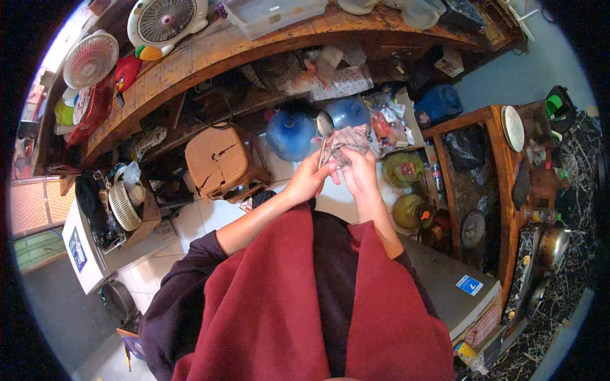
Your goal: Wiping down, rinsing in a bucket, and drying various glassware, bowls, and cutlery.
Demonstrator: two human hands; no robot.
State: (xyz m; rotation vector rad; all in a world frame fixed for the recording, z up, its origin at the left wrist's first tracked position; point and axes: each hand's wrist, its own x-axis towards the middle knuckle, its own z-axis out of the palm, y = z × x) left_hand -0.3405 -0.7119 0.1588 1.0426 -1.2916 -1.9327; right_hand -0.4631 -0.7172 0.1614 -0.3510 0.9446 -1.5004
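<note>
Both hands are raised in front of the chest, above a white tiled floor (210,216). The left hand (310,180) is closed around the handle of a shiny metal spoon (323,130), whose rounded bowl points up and away from the body. The right hand (359,171) is closed on a crumpled grey patterned cloth (351,141) — the cloth is bunched against the spoon's handle, just beside the left fingers, so the two hands nearly touch. Behind the spoon stand two large blue plastic water bottles (291,133) on the floor, and to their left a cracked brown wooden stool (222,160). A long curved wooden desk (210,54) runs across the top — a white round fan (166,20) sits on it.
</note>
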